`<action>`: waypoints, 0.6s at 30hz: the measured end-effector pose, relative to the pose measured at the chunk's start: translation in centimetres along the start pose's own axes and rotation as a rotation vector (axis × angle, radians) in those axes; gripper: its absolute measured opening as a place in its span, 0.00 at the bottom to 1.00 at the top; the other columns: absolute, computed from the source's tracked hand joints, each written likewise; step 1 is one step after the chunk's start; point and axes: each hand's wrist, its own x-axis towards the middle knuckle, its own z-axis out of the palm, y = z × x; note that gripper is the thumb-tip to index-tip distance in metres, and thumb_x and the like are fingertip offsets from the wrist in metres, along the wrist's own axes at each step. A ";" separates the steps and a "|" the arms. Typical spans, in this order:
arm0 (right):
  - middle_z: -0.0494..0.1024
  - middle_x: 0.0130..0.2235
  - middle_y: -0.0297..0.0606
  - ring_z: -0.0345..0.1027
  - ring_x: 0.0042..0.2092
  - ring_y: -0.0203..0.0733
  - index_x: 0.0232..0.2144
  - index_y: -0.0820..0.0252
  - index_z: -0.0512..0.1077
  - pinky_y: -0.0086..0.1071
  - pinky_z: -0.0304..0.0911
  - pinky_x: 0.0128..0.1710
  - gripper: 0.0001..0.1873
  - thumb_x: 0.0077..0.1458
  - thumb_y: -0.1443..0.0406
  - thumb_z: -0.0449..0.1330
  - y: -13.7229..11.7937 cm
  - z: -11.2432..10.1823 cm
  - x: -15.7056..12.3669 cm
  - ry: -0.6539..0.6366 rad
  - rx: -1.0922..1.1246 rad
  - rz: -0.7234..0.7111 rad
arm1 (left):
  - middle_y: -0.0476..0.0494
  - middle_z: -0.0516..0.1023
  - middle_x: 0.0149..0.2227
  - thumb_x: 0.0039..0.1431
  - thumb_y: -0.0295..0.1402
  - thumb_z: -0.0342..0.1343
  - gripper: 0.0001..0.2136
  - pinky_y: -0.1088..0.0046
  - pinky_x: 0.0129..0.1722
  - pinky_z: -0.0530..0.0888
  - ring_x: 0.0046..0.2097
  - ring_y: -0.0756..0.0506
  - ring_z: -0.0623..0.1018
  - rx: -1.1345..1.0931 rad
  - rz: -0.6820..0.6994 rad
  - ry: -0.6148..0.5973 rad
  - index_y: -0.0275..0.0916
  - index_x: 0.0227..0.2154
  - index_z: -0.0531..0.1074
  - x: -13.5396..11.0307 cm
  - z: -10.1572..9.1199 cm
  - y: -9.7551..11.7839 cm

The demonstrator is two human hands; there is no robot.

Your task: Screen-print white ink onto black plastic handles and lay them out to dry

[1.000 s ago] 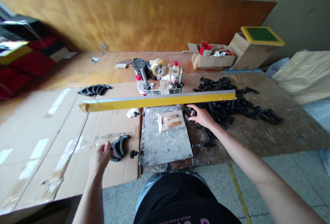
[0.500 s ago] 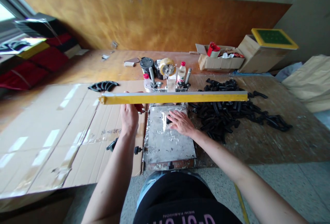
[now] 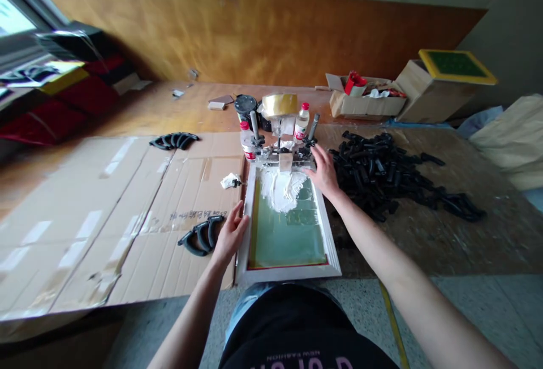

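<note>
A silkscreen frame (image 3: 333,253) lies flat in front of me, with white ink (image 3: 278,188) spread over the far part of its green mesh (image 3: 288,244). My left hand (image 3: 231,233) is open beside the frame's left edge, fingers pointing away from me; whether it touches the edge I cannot tell. At the far right corner of the frame, my right hand (image 3: 324,174) is open, fingertips close to the hinge clamp (image 3: 309,142). A small pale block (image 3: 285,162) stands at the frame's far end. The metal plate under the frame is hidden.
Black curved pieces lie in a heap (image 3: 377,171) on the right. Smaller groups of curved black pieces (image 3: 202,236) rest on the cardboard (image 3: 139,188) to the left. Bottles (image 3: 302,121), a dark tub (image 3: 245,106) and a tape roll (image 3: 280,104) stand behind the clamp.
The frame has come down from its raised position to lie flat over the plate. My left hand has let go of it and moved nearer; my right hand has left the plate, moving farther right.
</note>
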 end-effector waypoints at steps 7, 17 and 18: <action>0.76 0.39 0.45 0.67 0.44 0.48 0.38 0.63 0.72 0.37 0.62 0.45 0.05 0.58 0.69 0.59 -6.1 3.4 1.2 -0.406 -0.188 -0.274 | 0.51 0.73 0.28 0.53 0.49 0.57 0.33 0.76 0.27 0.66 0.27 0.49 0.72 0.133 0.043 -0.021 0.41 0.60 0.65 1.6 0.5 -3.3; 0.74 0.33 0.37 0.65 0.40 0.43 0.30 0.58 0.72 0.32 0.57 0.38 0.06 0.56 0.72 0.56 -5.0 -0.2 -1.9 -0.620 -0.018 -0.597 | 0.47 0.77 0.31 0.53 0.51 0.57 0.31 0.76 0.29 0.68 0.30 0.48 0.75 0.093 0.045 -0.015 0.40 0.57 0.69 1.5 0.4 -3.5; 0.74 0.34 0.39 0.64 0.41 0.44 0.31 0.59 0.72 0.33 0.57 0.39 0.07 0.56 0.72 0.56 -5.1 0.2 -2.2 -0.567 -0.032 -0.568 | 0.47 0.77 0.30 0.53 0.51 0.58 0.31 0.76 0.28 0.68 0.30 0.48 0.75 0.095 0.038 -0.016 0.40 0.57 0.68 1.5 0.3 -3.3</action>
